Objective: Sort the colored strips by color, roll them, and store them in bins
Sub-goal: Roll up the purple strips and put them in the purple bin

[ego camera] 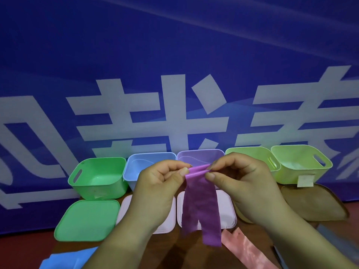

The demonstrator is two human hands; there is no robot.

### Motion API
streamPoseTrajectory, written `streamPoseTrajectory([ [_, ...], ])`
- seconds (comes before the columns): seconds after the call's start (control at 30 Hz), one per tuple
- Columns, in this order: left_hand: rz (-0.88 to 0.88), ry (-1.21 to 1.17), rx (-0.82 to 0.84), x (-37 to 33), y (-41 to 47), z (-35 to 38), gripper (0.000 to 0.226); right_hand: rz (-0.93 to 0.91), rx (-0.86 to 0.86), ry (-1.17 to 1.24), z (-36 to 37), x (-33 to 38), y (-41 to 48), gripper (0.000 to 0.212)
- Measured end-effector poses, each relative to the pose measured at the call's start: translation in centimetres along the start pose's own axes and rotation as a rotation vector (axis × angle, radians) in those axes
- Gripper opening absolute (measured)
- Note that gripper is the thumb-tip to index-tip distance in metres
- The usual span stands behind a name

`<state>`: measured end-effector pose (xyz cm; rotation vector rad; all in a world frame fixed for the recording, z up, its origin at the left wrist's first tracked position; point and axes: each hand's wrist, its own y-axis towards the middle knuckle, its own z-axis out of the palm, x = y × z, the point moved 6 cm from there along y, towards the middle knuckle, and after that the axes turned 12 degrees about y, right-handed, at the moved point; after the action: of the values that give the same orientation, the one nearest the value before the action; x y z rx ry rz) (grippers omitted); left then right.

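Note:
A purple strip (200, 202) hangs folded in two, its two tails dangling over the lids. My left hand (159, 189) pinches the fold at its left end and my right hand (239, 181) pinches it at the right end, both raised in front of the purple bin (200, 155). A pink strip (244, 249) lies on the table at the lower right. A blue strip (64, 259) lies at the lower left.
A row of open bins stands against a blue banner: green (97, 177), blue (143, 162), purple, and two yellow-green ones (250, 154) (303, 164). Lids lie in front: green (87, 220), two pink (227, 210), brown (314, 202).

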<state>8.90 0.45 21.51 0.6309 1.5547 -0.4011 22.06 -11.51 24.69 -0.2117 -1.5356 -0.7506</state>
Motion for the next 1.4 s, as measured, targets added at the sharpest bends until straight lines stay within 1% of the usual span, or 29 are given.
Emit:
streamPoseTrajectory([
  [0.1,0.016,0.015,0.008,0.0,0.0,0.3,0.014,0.0,-0.022,-0.008,-0.3,-0.2,0.2,0.024],
  [0.27,0.006,-0.008,-0.007,0.0,0.3,0.9,0.018,0.042,-0.038,0.069,-0.8,-0.3,0.3,0.024],
  [0.43,0.012,0.011,0.018,-0.1,0.2,1.5,0.014,0.034,-0.027,0.015,-1.3,-0.3,0.3,0.023],
  [0.63,0.042,0.089,0.017,-0.5,0.3,1.7,0.02,0.017,-0.02,-0.008,-1.8,-0.3,0.3,0.023],
  [0.9,0.07,0.106,0.035,-0.8,0.1,2.4,0.024,0.015,-0.075,-0.027,-2.4,-0.6,0.2,0.023],
  [1.07,0.054,0.075,0.041,-0.5,0.1,2.6,0.022,0.071,-0.091,0.069,-2.6,-1.6,0.0,0.026],
  [1.23,0.049,0.076,0.048,-0.1,0.0,2.9,0.023,0.126,-0.109,0.101,-2.7,-2.4,-0.3,0.026],
  [1.27,0.049,0.078,0.05,0.1,0.0,2.9,0.022,0.126,-0.118,0.125,-2.8,-2.6,-0.2,0.026],
  [1.37,0.053,0.044,0.09,0.2,-0.1,3.0,0.009,0.131,-0.137,0.182,-2.9,-2.8,-0.1,0.023],
  [1.4,0.053,0.035,0.096,0.3,-0.2,3.1,0.017,0.131,-0.137,0.186,-2.9,-2.9,-0.1,0.022],
])
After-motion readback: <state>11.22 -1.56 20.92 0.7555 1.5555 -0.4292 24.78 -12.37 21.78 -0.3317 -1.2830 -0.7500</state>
